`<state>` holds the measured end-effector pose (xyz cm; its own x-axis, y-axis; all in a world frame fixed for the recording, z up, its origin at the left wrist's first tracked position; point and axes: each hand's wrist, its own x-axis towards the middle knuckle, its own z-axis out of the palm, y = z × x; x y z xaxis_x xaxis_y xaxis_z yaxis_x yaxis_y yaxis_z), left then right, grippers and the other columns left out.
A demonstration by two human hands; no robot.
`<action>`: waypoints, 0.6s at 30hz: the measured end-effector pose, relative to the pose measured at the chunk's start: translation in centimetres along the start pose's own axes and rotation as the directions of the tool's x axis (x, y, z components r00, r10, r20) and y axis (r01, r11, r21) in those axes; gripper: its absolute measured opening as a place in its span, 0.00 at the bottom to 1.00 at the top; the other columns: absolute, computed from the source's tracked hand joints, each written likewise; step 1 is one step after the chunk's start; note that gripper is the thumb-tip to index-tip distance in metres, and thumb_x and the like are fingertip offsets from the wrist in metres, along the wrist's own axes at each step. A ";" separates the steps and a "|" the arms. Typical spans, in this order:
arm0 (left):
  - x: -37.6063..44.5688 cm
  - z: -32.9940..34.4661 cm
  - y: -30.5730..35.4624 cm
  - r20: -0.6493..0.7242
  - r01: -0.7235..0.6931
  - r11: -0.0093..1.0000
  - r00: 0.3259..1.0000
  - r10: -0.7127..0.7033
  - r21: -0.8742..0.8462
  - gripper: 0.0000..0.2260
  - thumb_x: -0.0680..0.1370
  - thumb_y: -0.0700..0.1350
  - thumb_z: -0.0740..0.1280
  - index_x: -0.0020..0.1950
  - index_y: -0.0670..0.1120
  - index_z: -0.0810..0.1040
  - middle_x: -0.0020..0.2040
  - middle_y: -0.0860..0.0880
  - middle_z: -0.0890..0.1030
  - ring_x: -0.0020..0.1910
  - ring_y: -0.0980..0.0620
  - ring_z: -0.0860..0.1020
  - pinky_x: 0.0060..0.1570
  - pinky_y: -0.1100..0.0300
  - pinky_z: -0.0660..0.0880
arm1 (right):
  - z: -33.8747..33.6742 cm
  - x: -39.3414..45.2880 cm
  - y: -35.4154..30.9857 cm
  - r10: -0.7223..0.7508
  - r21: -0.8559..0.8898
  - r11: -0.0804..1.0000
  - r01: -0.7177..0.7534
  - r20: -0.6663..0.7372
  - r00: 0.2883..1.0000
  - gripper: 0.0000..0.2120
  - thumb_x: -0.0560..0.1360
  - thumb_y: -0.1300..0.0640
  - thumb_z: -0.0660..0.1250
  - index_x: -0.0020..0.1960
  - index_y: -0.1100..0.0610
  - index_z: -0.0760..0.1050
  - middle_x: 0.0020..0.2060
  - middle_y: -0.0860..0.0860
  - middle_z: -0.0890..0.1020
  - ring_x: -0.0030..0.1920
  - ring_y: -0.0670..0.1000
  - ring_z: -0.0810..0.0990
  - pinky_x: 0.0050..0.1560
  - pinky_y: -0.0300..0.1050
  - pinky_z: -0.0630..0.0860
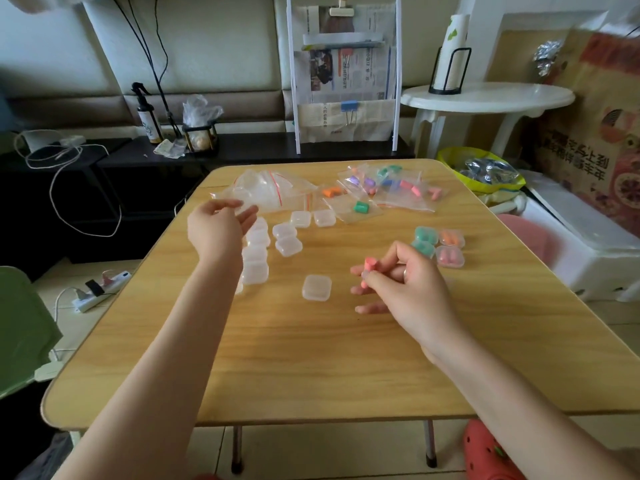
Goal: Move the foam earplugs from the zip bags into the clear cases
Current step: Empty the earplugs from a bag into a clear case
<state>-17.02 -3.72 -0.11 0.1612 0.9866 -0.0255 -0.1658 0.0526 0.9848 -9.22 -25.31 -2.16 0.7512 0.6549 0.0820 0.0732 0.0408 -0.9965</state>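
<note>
My right hand (405, 289) pinches pink foam earplugs (367, 268) above the wooden table (311, 358). A shut clear case (316, 287) lies just left of that hand. My left hand (220, 226) hovers with relaxed fingers and holds nothing, near a pile of empty zip bags (266, 192). Several empty clear cases (256, 258) lie beside and below it. Zip bags with coloured earplugs (388, 188) lie at the far right of the table. Several filled cases (438, 245) sit right of my right hand.
A white round side table (485, 98) and a white box (588, 244) stand to the right. A yellow bin (481, 174) sits past the table's far right corner. Cables and a power strip (100, 289) lie on the floor at left.
</note>
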 end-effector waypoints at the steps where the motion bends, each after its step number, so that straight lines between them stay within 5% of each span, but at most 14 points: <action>1: 1.0 0.5 -0.1 0.002 -0.010 0.999 1.000 0.010 0.046 0.13 0.76 0.31 0.55 0.48 0.42 0.78 0.51 0.41 0.82 0.41 0.52 0.84 0.46 0.61 0.80 | 0.0 0.1 -0.1 -0.001 -0.001 1.000 0.001 0.012 1.000 0.09 0.77 0.66 0.65 0.41 0.64 0.66 0.41 0.58 0.84 0.39 0.53 0.85 0.29 0.45 0.79; 4: 2.8 1.9 0.0 0.130 -0.175 0.923 0.982 0.138 0.343 0.13 0.77 0.40 0.61 0.60 0.45 0.78 0.54 0.49 0.80 0.47 0.53 0.78 0.46 0.61 0.75 | 0.1 0.1 -0.4 0.033 0.021 0.999 -0.034 0.055 0.998 0.10 0.77 0.67 0.65 0.40 0.62 0.65 0.40 0.57 0.84 0.38 0.53 0.85 0.29 0.44 0.79; 6: 3.1 2.4 0.1 0.232 -0.242 0.838 0.962 0.142 0.489 0.14 0.78 0.45 0.62 0.63 0.48 0.76 0.52 0.50 0.77 0.41 0.53 0.75 0.36 0.62 0.71 | 0.2 0.1 -0.3 0.067 0.027 0.997 -0.069 0.067 0.996 0.10 0.76 0.67 0.65 0.40 0.61 0.66 0.39 0.58 0.84 0.36 0.52 0.84 0.29 0.44 0.79; 9: 3.3 2.4 -0.4 0.334 -0.307 0.769 0.934 0.129 0.561 0.12 0.79 0.45 0.61 0.61 0.52 0.78 0.50 0.49 0.78 0.26 0.54 0.67 0.22 0.66 0.64 | 0.3 0.0 -0.2 0.105 0.034 0.994 -0.108 0.071 0.992 0.10 0.76 0.67 0.66 0.40 0.61 0.66 0.39 0.58 0.84 0.35 0.51 0.84 0.30 0.44 0.79; 11: 3.4 2.0 -0.6 0.323 -0.336 0.764 0.930 0.176 0.551 0.12 0.79 0.42 0.61 0.58 0.53 0.79 0.61 0.48 0.76 0.29 0.53 0.72 0.21 0.68 0.65 | 0.4 -0.1 -0.3 0.110 0.044 0.993 -0.114 0.071 0.991 0.09 0.76 0.67 0.67 0.41 0.61 0.67 0.39 0.58 0.84 0.35 0.52 0.84 0.30 0.44 0.80; 13: 3.0 1.4 -0.6 0.294 -0.380 0.723 0.923 0.250 0.578 0.16 0.77 0.38 0.60 0.57 0.54 0.78 0.74 0.44 0.64 0.56 0.43 0.78 0.36 0.61 0.76 | 0.3 -0.1 -0.4 0.105 0.045 0.993 -0.108 0.068 0.992 0.08 0.75 0.68 0.67 0.43 0.62 0.68 0.39 0.59 0.84 0.35 0.53 0.84 0.30 0.43 0.80; 14: 2.4 1.1 -0.4 0.311 -0.413 0.688 0.909 0.277 0.597 0.18 0.76 0.36 0.60 0.59 0.54 0.77 0.77 0.43 0.57 0.69 0.39 0.68 0.50 0.54 0.77 | 0.3 -0.2 -0.4 0.102 0.040 0.994 -0.105 0.068 0.992 0.08 0.75 0.68 0.67 0.44 0.62 0.68 0.39 0.58 0.85 0.35 0.53 0.84 0.31 0.42 0.79; 16: 0.3 0.5 -0.1 0.438 -0.521 0.601 0.849 0.294 0.606 0.22 0.76 0.33 0.61 0.64 0.53 0.75 0.78 0.45 0.51 0.77 0.45 0.51 0.69 0.53 0.62 | 0.4 -0.2 -0.6 0.110 0.031 0.993 -0.112 0.074 0.991 0.10 0.74 0.69 0.68 0.49 0.62 0.68 0.38 0.57 0.85 0.36 0.53 0.85 0.31 0.42 0.80; 18: -2.1 -0.3 0.0 0.652 -0.656 0.539 0.720 0.238 0.528 0.24 0.75 0.32 0.63 0.66 0.54 0.74 0.78 0.49 0.53 0.77 0.52 0.48 0.68 0.61 0.52 | 0.5 -0.3 -0.5 0.111 0.030 0.993 -0.114 0.090 0.990 0.16 0.74 0.69 0.68 0.57 0.56 0.69 0.39 0.57 0.85 0.37 0.54 0.85 0.32 0.42 0.80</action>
<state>-17.68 -5.76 -0.13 0.7107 0.6221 0.3283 0.3186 -0.7008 0.6382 -9.80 -25.10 -1.68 0.6929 0.7203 -0.0309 -0.0329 -0.0112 -0.9994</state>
